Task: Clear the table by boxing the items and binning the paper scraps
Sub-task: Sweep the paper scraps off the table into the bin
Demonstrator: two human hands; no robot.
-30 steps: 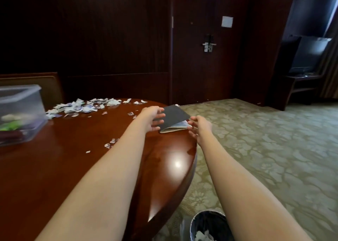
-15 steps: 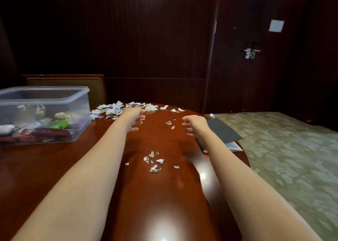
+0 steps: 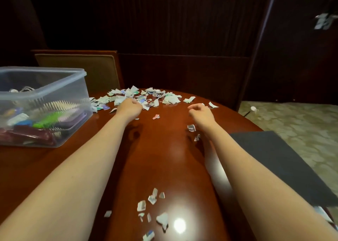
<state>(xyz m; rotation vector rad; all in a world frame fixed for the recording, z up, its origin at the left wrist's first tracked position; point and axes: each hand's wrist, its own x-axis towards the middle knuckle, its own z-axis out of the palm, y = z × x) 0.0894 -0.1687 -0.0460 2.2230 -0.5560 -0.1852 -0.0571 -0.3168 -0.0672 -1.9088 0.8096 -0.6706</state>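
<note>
A heap of torn paper scraps lies at the far edge of the round wooden table. My left hand is at the heap's near edge, its fingers curled down onto some scraps. To the right, my right hand hovers just above the wood with loosely curled fingers and holds nothing. Two loose scraps lie beside my right wrist. A small cluster of scraps lies close to me between my forearms. The clear plastic box on the left holds a comb and other items.
A dark grey notebook lies on the table's right edge under my right forearm. A padded chair stands behind the box. Dark wood panelling and a door close off the back. Patterned carpet lies to the right.
My view swung left from the notebook to the scrap heap. Both hands left the notebook and reached forward; the left one has curled into the heap.
</note>
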